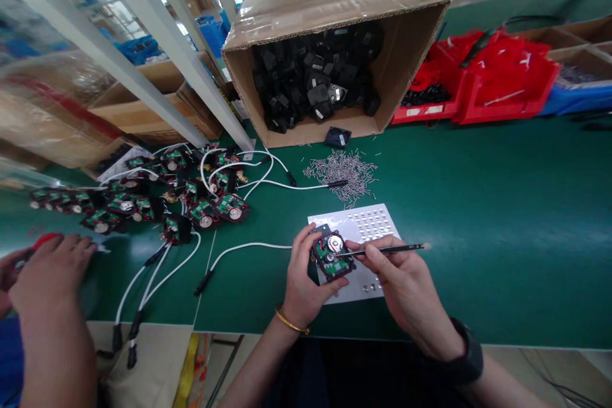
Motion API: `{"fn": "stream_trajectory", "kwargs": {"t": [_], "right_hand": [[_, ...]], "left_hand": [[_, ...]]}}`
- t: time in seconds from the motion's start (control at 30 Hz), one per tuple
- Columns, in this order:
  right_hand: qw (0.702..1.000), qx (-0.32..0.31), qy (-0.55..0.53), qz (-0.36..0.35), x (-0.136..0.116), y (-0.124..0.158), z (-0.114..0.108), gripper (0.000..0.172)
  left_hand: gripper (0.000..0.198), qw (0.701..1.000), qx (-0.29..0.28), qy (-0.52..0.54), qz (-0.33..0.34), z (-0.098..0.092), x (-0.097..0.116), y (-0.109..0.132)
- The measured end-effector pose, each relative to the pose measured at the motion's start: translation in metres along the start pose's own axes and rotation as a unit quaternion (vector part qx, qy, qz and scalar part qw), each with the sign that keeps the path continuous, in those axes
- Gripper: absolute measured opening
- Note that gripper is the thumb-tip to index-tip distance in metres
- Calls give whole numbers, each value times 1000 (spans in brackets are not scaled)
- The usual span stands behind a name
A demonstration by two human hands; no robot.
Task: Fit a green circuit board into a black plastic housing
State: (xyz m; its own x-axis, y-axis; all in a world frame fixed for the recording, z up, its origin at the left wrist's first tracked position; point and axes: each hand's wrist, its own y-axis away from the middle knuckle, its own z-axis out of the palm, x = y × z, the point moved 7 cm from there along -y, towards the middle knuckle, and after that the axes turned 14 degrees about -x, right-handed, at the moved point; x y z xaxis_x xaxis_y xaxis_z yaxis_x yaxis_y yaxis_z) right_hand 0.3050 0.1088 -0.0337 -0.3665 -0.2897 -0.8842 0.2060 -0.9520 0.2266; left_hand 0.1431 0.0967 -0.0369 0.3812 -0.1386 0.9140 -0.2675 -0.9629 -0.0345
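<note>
My left hand [306,274] grips a small black housing with a green circuit board [327,266] by its edges, just above a white sheet [345,293]. A white cable [253,245] runs left from the housing and ends in a black plug. Pinched in my right hand [401,277] is a thin black tweezers-like tool [389,249], its tip touching the board near a round silver disc [335,243]. Rows of small round silver pieces [370,223] sit on the sheet, partly hidden by my hands.
A cardboard box [406,38] of black housings lies open at the back. Before it is a pile of small metal pins [347,173]. Red bins [507,89] stand right; cabled circuit units [143,204] crowd the left. A co-worker's hands [52,268] work at far left.
</note>
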Motion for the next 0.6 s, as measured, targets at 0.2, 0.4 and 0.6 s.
{"fn": "stream_trajectory", "kwargs": {"t": [0.2,0.4,0.6], "right_hand": [[1000,2,21,-6,1,3,0,15],[999,-8,43,-19,0,4,1,12],[999,0,37,7,0,3,-1,16]], "left_hand": [[74,1000,-6,6,-3,1,-2,0],[74,1000,-10,20,-6,1,-5,1],[75,1000,-10,20,8,1,-3,0]]}}
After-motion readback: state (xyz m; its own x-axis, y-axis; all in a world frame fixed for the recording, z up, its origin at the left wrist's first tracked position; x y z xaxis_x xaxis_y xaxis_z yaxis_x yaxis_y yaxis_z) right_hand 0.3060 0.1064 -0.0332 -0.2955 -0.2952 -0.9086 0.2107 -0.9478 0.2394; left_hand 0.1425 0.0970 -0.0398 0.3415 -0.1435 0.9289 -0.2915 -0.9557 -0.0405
